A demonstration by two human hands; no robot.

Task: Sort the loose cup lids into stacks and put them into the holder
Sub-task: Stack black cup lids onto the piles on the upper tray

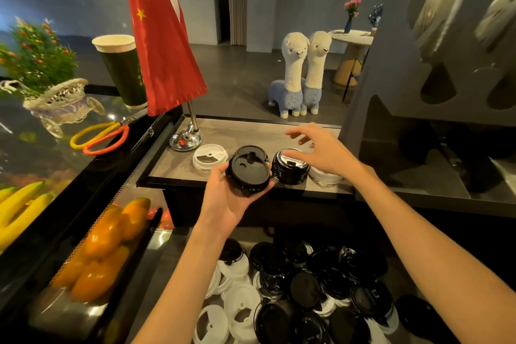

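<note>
My left hand (227, 198) grips a stack of black lids (248, 171) just in front of the wooden shelf (167, 162). On the shelf stand a white lid stack (209, 156), another black lid (251, 151) behind the held ones, a black lid stack (290, 166) and a white stack (324, 176) to its right. My right hand (318, 148) hovers with spread fingers over the black stack and the white stack, holding nothing. A pile of loose black and white lids (293, 293) lies below. The dark lid holder (435, 64) stands at the right.
A red flag (162, 36) on a chrome base (185, 141) stands at the shelf's left. A green paper cup (122, 69), scissors (103, 135) and a plant basket (55, 97) sit on the glass case at left, with fruit (106, 246) inside.
</note>
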